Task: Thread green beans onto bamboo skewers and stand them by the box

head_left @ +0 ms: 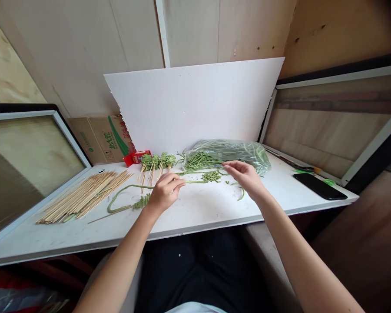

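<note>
My left hand is closed round a long green bean, whose end sticks out to the right past my fingers. To the left the bean loops over the table and back to a bamboo skewer, near folded bean coils beside my left wrist. My right hand is raised in a pinch near the bag of beans; what its fingertips hold, if anything, is too small to make out. Below and between the hands lies a small heap of cut bean pieces.
Bean skewers are stacked at the back, by a red box. Loose bamboo skewers lie left. A clear plastic bag of long beans is at the back. A black phone rests right, near the white table's edge.
</note>
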Motion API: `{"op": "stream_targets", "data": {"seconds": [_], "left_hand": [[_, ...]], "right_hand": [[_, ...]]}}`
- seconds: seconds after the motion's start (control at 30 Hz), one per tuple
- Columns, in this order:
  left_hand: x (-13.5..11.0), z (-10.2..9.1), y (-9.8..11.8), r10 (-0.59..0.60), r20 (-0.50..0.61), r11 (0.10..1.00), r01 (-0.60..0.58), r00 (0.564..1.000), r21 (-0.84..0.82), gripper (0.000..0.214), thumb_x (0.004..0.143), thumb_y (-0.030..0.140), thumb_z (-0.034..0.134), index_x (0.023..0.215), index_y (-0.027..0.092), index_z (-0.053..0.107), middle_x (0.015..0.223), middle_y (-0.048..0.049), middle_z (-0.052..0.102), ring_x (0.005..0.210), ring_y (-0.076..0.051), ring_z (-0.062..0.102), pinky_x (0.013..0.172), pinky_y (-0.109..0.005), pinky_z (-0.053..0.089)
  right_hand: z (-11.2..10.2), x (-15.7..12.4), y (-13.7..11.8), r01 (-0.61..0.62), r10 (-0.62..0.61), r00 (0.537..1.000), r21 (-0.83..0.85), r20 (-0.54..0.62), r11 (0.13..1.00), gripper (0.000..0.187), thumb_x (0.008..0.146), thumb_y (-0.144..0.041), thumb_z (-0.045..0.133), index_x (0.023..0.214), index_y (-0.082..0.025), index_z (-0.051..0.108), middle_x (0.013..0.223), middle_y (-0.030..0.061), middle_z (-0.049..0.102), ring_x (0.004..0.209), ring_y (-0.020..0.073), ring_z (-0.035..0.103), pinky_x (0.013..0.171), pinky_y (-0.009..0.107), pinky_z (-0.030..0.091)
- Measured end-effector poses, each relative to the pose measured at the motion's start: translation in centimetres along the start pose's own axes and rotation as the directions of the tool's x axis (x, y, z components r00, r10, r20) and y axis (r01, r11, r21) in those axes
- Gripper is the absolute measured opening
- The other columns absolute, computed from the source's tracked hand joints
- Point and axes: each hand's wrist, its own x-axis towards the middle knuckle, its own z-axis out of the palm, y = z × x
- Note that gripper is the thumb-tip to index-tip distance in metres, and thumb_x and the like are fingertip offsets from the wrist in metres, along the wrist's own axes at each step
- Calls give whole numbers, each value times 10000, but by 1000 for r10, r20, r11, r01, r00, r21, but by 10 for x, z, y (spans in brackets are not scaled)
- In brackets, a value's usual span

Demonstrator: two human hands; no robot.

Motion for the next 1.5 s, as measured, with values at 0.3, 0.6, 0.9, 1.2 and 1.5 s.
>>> {"op": "stream_targets", "data": {"seconds": [0.3, 0.6, 0.9, 1.2, 1.5], "left_hand": [[-46, 11, 15, -61, -32, 998, 61, 998, 6, 211, 996, 177, 625, 1151, 230, 758, 884, -72, 701, 856, -201, 657, 813, -369, 569], [-52, 17, 23, -359, 54, 931, 362, 932, -42, 155, 959, 247, 666, 1105, 206, 700, 959, -74, 750, 822, -200, 706, 795, -358, 585], [-48, 25, 26, -543, 68, 800, 540, 837, -260, 195, 1003, 320, 635, 1056, 189, 770, 914, -76, 773, 709, -168, 714, 676, -295, 597], [-43, 20, 36, -495, 39, 841, 491, 868, -226, 138, 991, 289, 642, 1023, 180, 721, 958, -86, 744, 798, -170, 694, 689, -275, 578], [-41, 19, 40, -508, 88, 824, 514, 857, -240, 135, 975, 290, 655, 1003, 179, 726, 956, -80, 747, 795, -165, 673, 689, -267, 539]], "right_hand": [[79, -40, 17, 146, -76, 944, -200, 322, 969, 448, 792, -283, 800, 1236, -288, 741, 795, 17, 781, 532, 162, 602, 611, 301, 465], [120, -62, 35, 194, -169, 973, -163, 156, 967, 420, 872, -203, 609, 1252, -313, 751, 1227, 55, 762, 868, 243, 729, 692, 345, 548], [130, -72, 37, 163, -156, 971, -24, 183, 986, 424, 876, -246, 634, 1296, -301, 634, 1122, 70, 767, 884, 239, 712, 638, 308, 495], [112, -46, 45, -162, 121, 980, 283, 159, 945, 469, 758, -513, 851, 1058, -222, 638, 803, 4, 653, 686, 154, 540, 539, 258, 398], [117, -50, 45, -218, 148, 968, 386, 201, 896, 388, 737, -554, 864, 833, -208, 718, 795, 13, 621, 717, 142, 518, 539, 239, 398]]}}
